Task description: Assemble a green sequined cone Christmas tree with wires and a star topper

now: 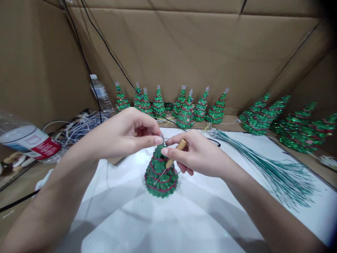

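A small beaded green tree [160, 174] with red garland rings stands upright on the white table [163, 225]. My left hand [126, 133] pinches the clear tip at the tree's top between thumb and forefinger. My right hand [195, 153] is closed round a wooden-handled tool [176, 153] whose thin metal point runs down across the tree's front. Right-hand fingertips also meet at the tree's tip.
Several finished trees [184, 105] stand in a row along the cardboard back wall, and more lie at the right [286, 124]. A bundle of green wires [265, 165] fans across the right side. Plastic bottles [101, 93] [28, 140] and tangled white wire [79, 126] sit at left.
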Available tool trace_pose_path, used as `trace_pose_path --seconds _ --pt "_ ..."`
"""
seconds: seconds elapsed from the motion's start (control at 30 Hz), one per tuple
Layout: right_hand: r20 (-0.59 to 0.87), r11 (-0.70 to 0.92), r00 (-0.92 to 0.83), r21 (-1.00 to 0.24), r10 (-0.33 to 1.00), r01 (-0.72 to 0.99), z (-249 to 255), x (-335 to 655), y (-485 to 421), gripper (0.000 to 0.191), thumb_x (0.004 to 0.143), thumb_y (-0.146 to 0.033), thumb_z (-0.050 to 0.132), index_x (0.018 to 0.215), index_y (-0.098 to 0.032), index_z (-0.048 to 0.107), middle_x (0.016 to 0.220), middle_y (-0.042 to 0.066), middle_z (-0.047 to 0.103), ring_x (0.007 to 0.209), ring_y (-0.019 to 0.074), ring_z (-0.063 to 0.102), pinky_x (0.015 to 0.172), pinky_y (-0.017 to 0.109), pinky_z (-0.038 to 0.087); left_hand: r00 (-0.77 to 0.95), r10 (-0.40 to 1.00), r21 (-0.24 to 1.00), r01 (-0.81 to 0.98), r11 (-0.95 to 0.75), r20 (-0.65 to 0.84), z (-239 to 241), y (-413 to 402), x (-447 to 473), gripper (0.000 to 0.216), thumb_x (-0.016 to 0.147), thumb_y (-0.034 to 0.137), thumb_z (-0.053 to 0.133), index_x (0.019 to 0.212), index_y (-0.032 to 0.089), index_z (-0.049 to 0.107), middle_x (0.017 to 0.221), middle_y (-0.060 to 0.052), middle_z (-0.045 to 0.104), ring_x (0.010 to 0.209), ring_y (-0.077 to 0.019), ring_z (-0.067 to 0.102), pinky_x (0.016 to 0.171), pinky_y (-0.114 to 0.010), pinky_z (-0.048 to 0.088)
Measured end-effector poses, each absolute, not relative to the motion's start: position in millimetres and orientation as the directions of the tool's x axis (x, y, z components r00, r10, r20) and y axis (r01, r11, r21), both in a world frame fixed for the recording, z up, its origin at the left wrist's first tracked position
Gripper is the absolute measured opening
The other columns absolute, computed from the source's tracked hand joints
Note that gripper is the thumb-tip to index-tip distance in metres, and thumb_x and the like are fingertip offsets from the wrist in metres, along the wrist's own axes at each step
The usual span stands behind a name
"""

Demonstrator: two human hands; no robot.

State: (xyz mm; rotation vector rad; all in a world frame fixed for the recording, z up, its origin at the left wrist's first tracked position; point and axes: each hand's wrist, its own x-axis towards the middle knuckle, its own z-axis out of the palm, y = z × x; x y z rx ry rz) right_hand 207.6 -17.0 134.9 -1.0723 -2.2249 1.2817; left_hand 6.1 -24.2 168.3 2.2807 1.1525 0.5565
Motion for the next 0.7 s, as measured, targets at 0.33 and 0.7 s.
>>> trace_pose_path --seconds 0.33,0.7 --pt "-0.067 0.307 -0.644 -0.838 0.762 0.451 136.0 206.3 -18.0 0.025 0.087 -0.032 0.050 0.069 -0.017 0.059 0.047 -0.003 0.055 0.037 0.0067 0.049 0.035 0.015 0.034 0.595 0.780 0.466 0.644 -0.607 0.194 173.9 -28.0 4.7 0.017 0.083 0.024 0.055 0.072 0.015 0.064 0.059 0.001 0.055 0.053 -0.0101 0.045 0.047 -0.022 0.034" --pt "-0.074 0.290 -0.656 -0.855 0.751 0.429 137.8 208.2 -17.9 0.024 0.087 -0.032 0.051 0.070 -0.017 0.058 0.047 -0.004 0.056 0.036 0.0061 0.049 0.034 0.015 0.034 0.593 0.762 0.466 0.614 -0.637 0.260 171.7 -27.5 6.8 0.017 0.084 0.023 0.057 0.077 0.014 0.070 0.065 -0.002 0.063 0.057 -0.0100 0.051 0.048 -0.019 0.037"
